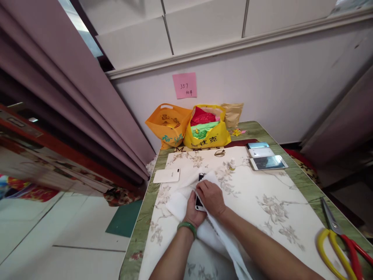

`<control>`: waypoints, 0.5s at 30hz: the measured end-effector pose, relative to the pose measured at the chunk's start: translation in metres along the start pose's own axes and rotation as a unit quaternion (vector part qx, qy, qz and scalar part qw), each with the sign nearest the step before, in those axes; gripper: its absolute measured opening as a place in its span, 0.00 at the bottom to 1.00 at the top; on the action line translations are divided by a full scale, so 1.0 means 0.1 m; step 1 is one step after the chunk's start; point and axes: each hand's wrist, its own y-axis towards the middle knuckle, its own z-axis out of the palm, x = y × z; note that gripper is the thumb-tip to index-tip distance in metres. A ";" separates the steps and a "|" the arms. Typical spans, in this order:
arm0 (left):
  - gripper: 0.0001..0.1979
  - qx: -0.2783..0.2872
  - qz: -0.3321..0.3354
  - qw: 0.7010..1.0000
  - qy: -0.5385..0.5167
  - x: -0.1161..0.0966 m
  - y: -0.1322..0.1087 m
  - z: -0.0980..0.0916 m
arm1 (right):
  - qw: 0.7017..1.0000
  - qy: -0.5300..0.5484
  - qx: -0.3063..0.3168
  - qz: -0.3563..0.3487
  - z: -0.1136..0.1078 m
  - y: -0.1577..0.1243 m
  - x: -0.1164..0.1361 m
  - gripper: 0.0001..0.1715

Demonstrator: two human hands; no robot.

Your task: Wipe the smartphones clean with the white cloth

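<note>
At lower centre of the frame a dark phone (201,177) is gripped at its lower end by the left hand (192,212), fingers closed around it, its top edge showing just above the hands. A white cloth (177,204) is pressed onto the phone by the bent fingers of the right hand (211,198). A white phone (166,175) is noted left of centre, a small bottle (232,164) and three phones (266,155) up right, and scissors (338,241) at lower right.

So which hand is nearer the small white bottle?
Right. The right hand, clutching the white cloth, lies down-left of the small white bottle; the left hand sits farther off, beyond the right, gripping the phone.
</note>
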 end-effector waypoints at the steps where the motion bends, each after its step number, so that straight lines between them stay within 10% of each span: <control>1: 0.12 0.005 -0.006 1.000 -0.012 0.00 -0.01 0.01 | 1.000 -0.010 -0.004 0.004 0.00 0.04 -0.02 0.10; 15: 0.20 0.064 -0.066 0.995 -0.026 0.02 -0.12 0.07 | 0.989 -0.042 -0.066 0.122 -0.01 0.15 -0.49 0.14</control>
